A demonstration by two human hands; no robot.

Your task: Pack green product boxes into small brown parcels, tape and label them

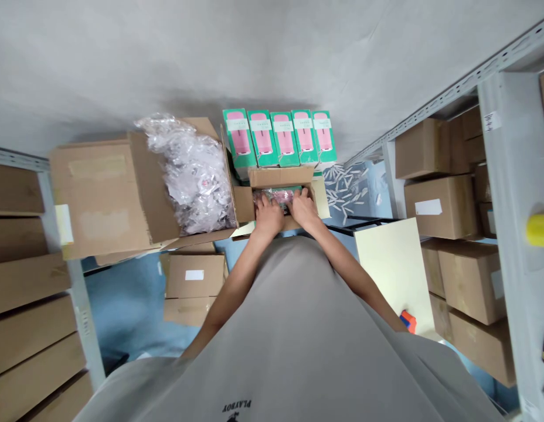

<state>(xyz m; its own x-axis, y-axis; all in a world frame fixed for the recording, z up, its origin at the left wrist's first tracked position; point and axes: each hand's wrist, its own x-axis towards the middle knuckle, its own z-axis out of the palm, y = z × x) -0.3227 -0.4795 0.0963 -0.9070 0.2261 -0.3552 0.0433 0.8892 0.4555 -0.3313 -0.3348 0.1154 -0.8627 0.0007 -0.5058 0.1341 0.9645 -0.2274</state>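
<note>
A small cardboard box [281, 176] stands with its flaps up in front of me, and both my hands reach into it. Inside lies a pink and green package [286, 195] in shiny clear plastic. My left hand [269, 218] rests on the package's left part, its fingers stretched out and slightly apart. At the package's right end, my right hand [303, 209] touches it with fingers spread. My palms hide part of the package and the box's near side. Just behind the box, several green boxes with pink pictures [283, 138] stand in a row.
To the left, a large open carton [98, 190] is heaped with clear plastic packing [195, 181]. Many white strips [344, 187] lie at right, near a pale yellow board [393, 269]. Shelves with cardboard cartons [443, 205] line both sides. A grey wall [272, 53] rises behind.
</note>
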